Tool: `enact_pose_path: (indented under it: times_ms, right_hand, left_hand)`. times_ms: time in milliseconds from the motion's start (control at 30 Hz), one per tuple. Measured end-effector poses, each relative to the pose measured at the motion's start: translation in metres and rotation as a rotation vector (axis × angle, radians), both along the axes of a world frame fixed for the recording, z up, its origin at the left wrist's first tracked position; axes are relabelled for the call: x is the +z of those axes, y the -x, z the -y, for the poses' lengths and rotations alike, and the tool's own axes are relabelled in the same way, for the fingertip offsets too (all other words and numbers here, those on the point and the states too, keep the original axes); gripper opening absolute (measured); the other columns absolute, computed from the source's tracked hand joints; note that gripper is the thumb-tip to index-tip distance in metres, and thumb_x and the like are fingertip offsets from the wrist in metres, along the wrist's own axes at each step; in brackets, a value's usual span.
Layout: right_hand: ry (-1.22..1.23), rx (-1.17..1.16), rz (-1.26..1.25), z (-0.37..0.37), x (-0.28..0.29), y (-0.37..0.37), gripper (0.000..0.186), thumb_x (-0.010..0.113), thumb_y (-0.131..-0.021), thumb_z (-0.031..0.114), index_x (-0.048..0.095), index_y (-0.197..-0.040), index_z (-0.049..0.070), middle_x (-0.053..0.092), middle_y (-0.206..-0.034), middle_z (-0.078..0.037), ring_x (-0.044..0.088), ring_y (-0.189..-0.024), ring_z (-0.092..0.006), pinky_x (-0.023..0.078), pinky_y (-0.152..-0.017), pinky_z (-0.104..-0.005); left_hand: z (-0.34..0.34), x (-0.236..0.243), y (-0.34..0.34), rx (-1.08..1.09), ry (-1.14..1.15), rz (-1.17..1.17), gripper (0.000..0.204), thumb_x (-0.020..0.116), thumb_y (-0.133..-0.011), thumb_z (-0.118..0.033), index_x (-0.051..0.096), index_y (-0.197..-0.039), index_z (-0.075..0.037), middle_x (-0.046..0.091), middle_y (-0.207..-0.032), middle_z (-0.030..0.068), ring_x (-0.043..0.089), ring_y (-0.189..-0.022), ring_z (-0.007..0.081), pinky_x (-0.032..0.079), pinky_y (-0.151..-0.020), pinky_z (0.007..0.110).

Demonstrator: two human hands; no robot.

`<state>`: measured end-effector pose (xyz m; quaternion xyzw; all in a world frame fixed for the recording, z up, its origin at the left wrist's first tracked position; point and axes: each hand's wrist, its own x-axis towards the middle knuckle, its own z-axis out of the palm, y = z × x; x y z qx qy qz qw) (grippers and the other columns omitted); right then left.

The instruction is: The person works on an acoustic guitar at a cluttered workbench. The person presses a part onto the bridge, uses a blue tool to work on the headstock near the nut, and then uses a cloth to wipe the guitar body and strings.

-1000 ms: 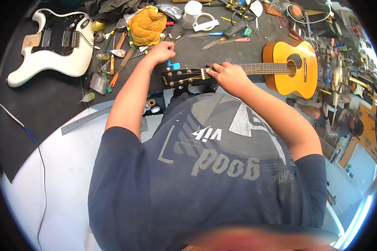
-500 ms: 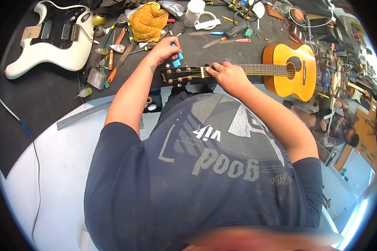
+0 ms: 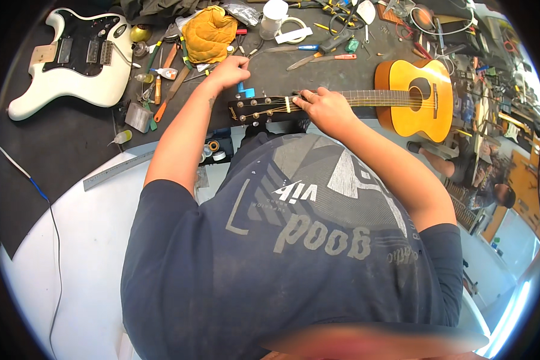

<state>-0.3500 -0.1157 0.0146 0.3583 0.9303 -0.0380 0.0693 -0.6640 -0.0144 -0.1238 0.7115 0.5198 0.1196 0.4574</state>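
Observation:
An acoustic guitar (image 3: 396, 114) with a honey-coloured body lies along the near edge of the dark workbench, its black headstock (image 3: 248, 110) toward the left. My left hand (image 3: 230, 72) is closed just beyond the headstock, above a blue string winder (image 3: 247, 92). The winder's head sits at the far-side tuning pegs; the grip inside my fingers is mostly hidden. My right hand (image 3: 325, 109) rests over the neck beside the pale nut (image 3: 287, 104), with its fingers stretched out onto the strings.
A white electric guitar body (image 3: 78, 93) lies at the far left. Pliers, knives, glue bottles and a yellow cloth (image 3: 208, 35) crowd the back of the bench. A steel ruler (image 3: 117, 172) lies at the near left edge. Another person (image 3: 492, 195) is at the right.
My left hand has shifted slightly left, and the blue winder has turned at the pegs. My right hand stays at the nut.

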Motion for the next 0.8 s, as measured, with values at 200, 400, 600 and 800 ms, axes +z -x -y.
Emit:
enact_pose_path:
  times_ms: [200, 400, 600, 800]
  right_hand:
    - [0.013, -0.015, 0.001, -0.001, -0.001, 0.0, 0.039, 0.065, -0.088, 0.015, 0.074, -0.126, 0.017, 0.071, -0.126, 0.0, 0.068, -0.094, -0.0202, 0.061, -0.076, -0.0346]
    - [0.025, -0.017, 0.003, 0.0, 0.001, -0.001, 0.04, 0.064, -0.089, 0.015, 0.073, -0.127, 0.017, 0.07, -0.128, -0.001, 0.067, -0.096, -0.0208, 0.06, -0.078, -0.0353]
    - [0.02, -0.007, -0.003, 0.0, 0.0, -0.002, 0.041, 0.065, -0.088, 0.016, 0.072, -0.128, 0.016, 0.069, -0.131, -0.001, 0.067, -0.097, -0.0212, 0.06, -0.08, -0.0358]
    - [0.012, -0.018, -0.001, -0.003, 0.004, 0.0, 0.04, 0.065, -0.088, 0.015, 0.073, -0.127, 0.016, 0.07, -0.129, -0.001, 0.067, -0.096, -0.0209, 0.06, -0.079, -0.0354]
  left_hand:
    - [0.013, 0.0, -0.013, 0.269, 0.372, 0.313, 0.009, 0.066, -0.081, -0.008, 0.057, -0.078, -0.008, 0.063, -0.068, 0.005, 0.055, -0.054, 0.0135, 0.038, -0.047, 0.031]
    - [-0.001, -0.005, -0.01, 0.079, 0.446, 0.469, 0.008, 0.066, -0.082, -0.009, 0.059, -0.08, -0.006, 0.064, -0.068, 0.0049, 0.062, -0.06, 0.0132, 0.046, -0.053, 0.032]
    - [-0.004, 0.004, 0.0, 0.004, 0.103, 0.032, 0.008, 0.067, -0.082, -0.005, 0.06, -0.08, -0.005, 0.062, -0.065, 0.0032, 0.058, -0.055, 0.0133, 0.046, -0.052, 0.031]
    - [0.001, 0.005, -0.018, 0.199, 0.477, 0.51, 0.021, 0.076, -0.078, -0.017, 0.059, -0.078, -0.005, 0.069, -0.078, 0.006, 0.065, -0.065, 0.0168, 0.049, -0.058, 0.036]
